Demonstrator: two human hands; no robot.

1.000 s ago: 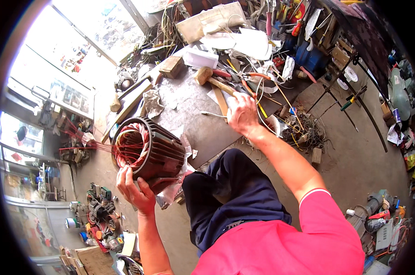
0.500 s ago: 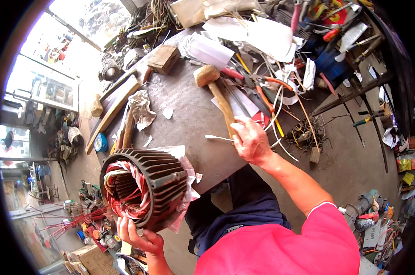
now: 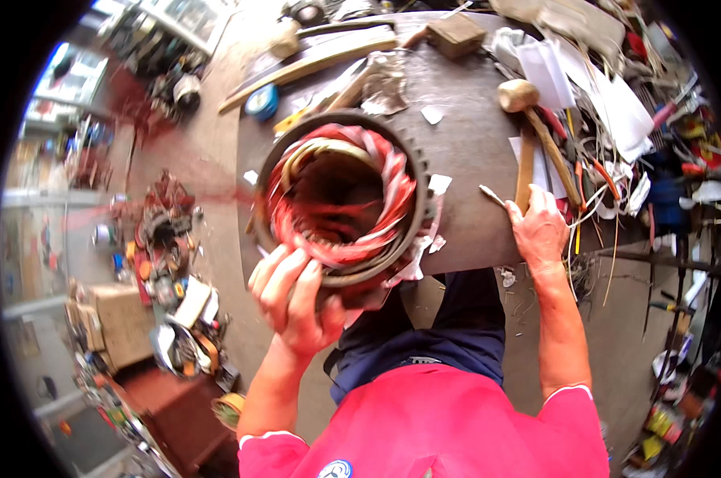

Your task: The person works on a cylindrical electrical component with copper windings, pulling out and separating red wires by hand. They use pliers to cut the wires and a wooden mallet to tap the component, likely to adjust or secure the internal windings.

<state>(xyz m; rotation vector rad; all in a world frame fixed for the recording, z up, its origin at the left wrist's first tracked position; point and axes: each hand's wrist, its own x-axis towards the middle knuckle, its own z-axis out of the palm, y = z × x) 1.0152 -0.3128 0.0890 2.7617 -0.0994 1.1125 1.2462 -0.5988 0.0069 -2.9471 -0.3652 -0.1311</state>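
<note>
A finned motor stator housing (image 3: 420, 187) stands at the table's near left edge, its round open end turned up toward me. Red and white wrapped coil windings (image 3: 392, 179) ring the inside, and loose red wires blur out to the left. My left hand (image 3: 289, 299) is closed over the near rim, fingers on the windings. To the right, my right hand (image 3: 540, 227) has its fingers closed at the lower end of a flat wooden strip (image 3: 525, 163). Beside that strip lies a wooden mallet (image 3: 519, 95), its handle slanting past my fingers. A white-tipped cable (image 3: 492, 193) lies next to the hand.
A blue tape roll (image 3: 261, 102), a long wooden bar (image 3: 312, 65) and a wooden block (image 3: 456, 36) lie on the dark table (image 3: 468, 171). Papers (image 3: 545, 76), pliers and cables crowd its right side. Boxes (image 3: 121, 319) and parts cover the floor at left.
The view has swung left. The stator's open end has turned further upward, with my left hand on its rim. My right fingers have gone from the mallet's handle to the wooden strip.
</note>
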